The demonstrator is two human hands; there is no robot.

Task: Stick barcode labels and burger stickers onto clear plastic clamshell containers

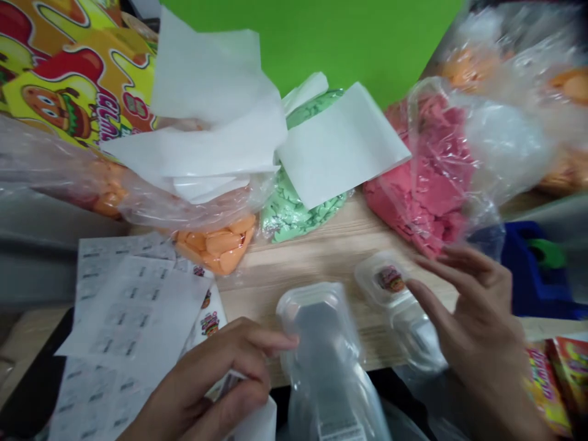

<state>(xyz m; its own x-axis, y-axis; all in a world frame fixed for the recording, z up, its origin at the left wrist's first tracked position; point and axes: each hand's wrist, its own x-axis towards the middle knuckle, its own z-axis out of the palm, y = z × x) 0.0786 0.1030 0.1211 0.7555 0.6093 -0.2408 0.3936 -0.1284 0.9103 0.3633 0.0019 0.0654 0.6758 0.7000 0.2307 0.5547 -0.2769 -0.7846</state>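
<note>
The left hand (206, 383) is curled, its thumb and lower fingers closed on a piece of white label backing (245, 413), while the index finger (280, 340) reaches toward a tall clear plastic tub (319, 343), which shows no sticker on the side in view. The right hand (473, 312) is open with its fingers spread, just beside a small clear lidded tub (372, 278) that already bears a round printed sticker (391, 280) and rests against a second clear container (416, 337). Sticker sheets (133, 318) overlap at the left, with many printed labels left on them. On the light wooden table (294, 269) lie bags of orange modelling sand (215, 245), green shaped pieces (294, 211) and pink sand (422, 184), partly covered by white paper sheets (215, 104). A yellow burger-print box (78, 79) stands behind, before a green backdrop (312, 43), and a blue object (535, 275) sits at the right.
</note>
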